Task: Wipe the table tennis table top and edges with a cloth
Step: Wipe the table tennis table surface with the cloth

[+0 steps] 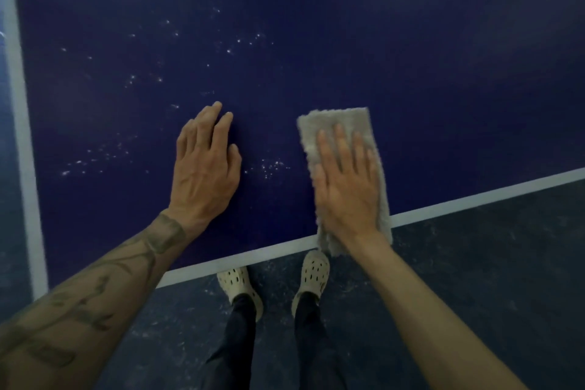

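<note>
The dark blue table tennis table (348, 41) fills most of the view, with a white line along its near edge (474, 198) and another down its left side (22, 104). A folded grey cloth (338, 120) lies flat on the top near the front edge, its near end hanging just over the white line. My right hand (346, 190) presses on the cloth with straight fingers. My left hand (205, 165) rests flat on the bare table top, a little to the left of the cloth. White specks of dust (272, 166) dot the surface between and beyond the hands.
The dark speckled floor (474, 279) lies below the table's near edge. My two feet in pale clogs (313, 272) stand close to the edge, with dark trousers above them.
</note>
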Motion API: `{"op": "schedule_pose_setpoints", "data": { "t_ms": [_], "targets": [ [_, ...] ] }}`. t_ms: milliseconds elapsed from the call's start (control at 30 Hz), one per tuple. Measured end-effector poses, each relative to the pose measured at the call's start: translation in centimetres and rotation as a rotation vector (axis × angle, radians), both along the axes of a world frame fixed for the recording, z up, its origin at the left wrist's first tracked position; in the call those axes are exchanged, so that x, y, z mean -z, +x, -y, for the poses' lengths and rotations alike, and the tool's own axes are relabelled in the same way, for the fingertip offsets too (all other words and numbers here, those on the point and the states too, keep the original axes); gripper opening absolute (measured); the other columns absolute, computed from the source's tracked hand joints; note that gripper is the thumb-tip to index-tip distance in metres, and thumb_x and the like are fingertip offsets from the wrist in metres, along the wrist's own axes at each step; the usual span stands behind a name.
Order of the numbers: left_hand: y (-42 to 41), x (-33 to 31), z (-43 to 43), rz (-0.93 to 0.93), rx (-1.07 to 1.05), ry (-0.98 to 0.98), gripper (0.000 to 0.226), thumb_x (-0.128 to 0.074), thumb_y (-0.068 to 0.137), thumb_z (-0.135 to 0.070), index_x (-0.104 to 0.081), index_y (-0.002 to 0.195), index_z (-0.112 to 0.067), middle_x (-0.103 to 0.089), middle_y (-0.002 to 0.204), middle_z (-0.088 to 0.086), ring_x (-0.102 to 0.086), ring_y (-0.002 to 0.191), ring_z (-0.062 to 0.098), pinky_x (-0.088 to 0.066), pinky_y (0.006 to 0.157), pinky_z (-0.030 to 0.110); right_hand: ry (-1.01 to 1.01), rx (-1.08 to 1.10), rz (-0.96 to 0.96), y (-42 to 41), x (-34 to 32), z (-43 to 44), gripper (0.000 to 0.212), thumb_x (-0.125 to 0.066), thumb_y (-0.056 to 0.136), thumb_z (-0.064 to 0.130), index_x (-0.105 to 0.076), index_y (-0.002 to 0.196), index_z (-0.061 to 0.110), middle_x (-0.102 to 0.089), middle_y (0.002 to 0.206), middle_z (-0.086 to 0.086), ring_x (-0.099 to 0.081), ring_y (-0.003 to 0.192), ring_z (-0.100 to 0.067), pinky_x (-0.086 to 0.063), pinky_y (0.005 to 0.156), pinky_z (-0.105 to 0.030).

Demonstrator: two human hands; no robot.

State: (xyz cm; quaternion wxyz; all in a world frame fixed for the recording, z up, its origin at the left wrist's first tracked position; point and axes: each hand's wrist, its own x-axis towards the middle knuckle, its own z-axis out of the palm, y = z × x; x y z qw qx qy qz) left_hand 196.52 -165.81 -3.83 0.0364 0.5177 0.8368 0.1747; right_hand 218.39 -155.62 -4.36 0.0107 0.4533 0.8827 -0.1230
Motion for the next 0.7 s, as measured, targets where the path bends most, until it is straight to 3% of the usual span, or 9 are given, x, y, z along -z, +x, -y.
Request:
{"op": "schedule_pose_setpoints", "data": {
  "t_ms": [100,167,267,333,400,500,600,700],
  "targets": [
    [-3.5,0.5,1.1,-0.045,-0.011,-0.047,0.049,-0.047,0.108,-0.02,-0.04,0.153,-0.002,-0.033,0.163,0.019,-0.031,0.152,0.037,-0.022,0.127,0.053,0.022,0.206,0.006,-3.2,-0.3,-2.8,0.061,-0.018,0.115,0.042,-0.005,0.172,0.026,0.001,0.18,-0.003,0.004,0.166,-0.028,-0.004,0.133,-0.053],
    [-5.4,0.8,1.4,-0.064,-0.027,-0.059,0.05,-0.041,0.109,-0.027,-0.039,0.153,-0.003,-0.033,0.163,0.019,-0.031,0.152,0.037,-0.022,0.127,0.053,0.029,0.23,-0.025,-7.1,-0.1,-2.4,0.062,-0.018,0.115,0.044,-0.003,0.172,0.024,0.003,0.18,-0.005,0.005,0.166,-0.03,-0.003,0.133,-0.054],
    [-6.6,1.2,1.4,-0.056,-0.047,-0.062,0.052,-0.037,0.108,-0.031,-0.038,0.154,-0.006,-0.031,0.165,0.016,-0.029,0.153,0.034,-0.02,0.128,0.051,0.035,0.018,-0.076,-10.7,0.5,2.3,0.062,-0.021,0.116,0.045,-0.008,0.172,0.023,0.001,0.18,-0.004,0.004,0.166,-0.03,-0.006,0.133,-0.053],
    [-6.6,1.3,1.4,-0.056,-0.053,-0.054,0.051,-0.037,0.108,-0.03,-0.037,0.154,-0.007,-0.031,0.165,0.015,-0.029,0.153,0.033,-0.019,0.128,0.049,0.025,-0.189,-0.094,-9.8,0.5,5.8,0.059,-0.025,0.116,0.042,-0.017,0.171,0.023,-0.006,0.18,-0.004,0.001,0.166,-0.028,-0.011,0.133,-0.054],
    [-6.6,1.1,1.5,-0.045,-0.052,-0.043,0.051,-0.038,0.108,-0.028,-0.038,0.154,-0.007,-0.031,0.165,0.015,-0.029,0.153,0.032,-0.02,0.128,0.05,-0.002,-0.25,-0.079,-7.4,0.3,6.4,0.058,-0.025,0.116,0.041,-0.018,0.171,0.025,-0.007,0.18,-0.002,0.0,0.166,-0.027,-0.011,0.133,-0.053],
    [-6.7,0.9,1.4,-0.025,-0.05,-0.047,0.049,-0.042,0.107,-0.024,-0.039,0.153,-0.006,-0.032,0.164,0.016,-0.029,0.153,0.034,-0.021,0.128,0.052,-0.003,-0.057,0.013,-5.5,-0.2,2.8,0.06,-0.02,0.115,0.044,-0.007,0.172,0.027,0.002,0.18,0.001,0.005,0.166,-0.025,-0.005,0.134,-0.053],
    [-6.7,0.7,1.4,-0.016,-0.053,-0.063,0.049,-0.047,0.107,-0.02,-0.04,0.153,-0.005,-0.032,0.164,0.017,-0.029,0.154,0.034,-0.02,0.128,0.053,0.017,0.192,0.033,-8.8,-0.5,-0.8,0.06,-0.022,0.116,0.042,-0.006,0.172,0.027,0.001,0.18,-0.002,0.004,0.166,-0.027,-0.005,0.133,-0.053],
    [-6.8,0.5,1.4,-0.014,-0.048,-0.081,0.05,-0.046,0.107,-0.02,-0.039,0.154,-0.005,-0.032,0.165,0.016,-0.029,0.154,0.033,-0.019,0.128,0.052,0.016,0.2,-0.011,-13.7,-0.3,0.2,0.061,-0.02,0.115,0.043,-0.006,0.172,0.025,0.002,0.18,-0.004,0.005,0.166,-0.03,-0.005,0.133,-0.054]
  ]
}}
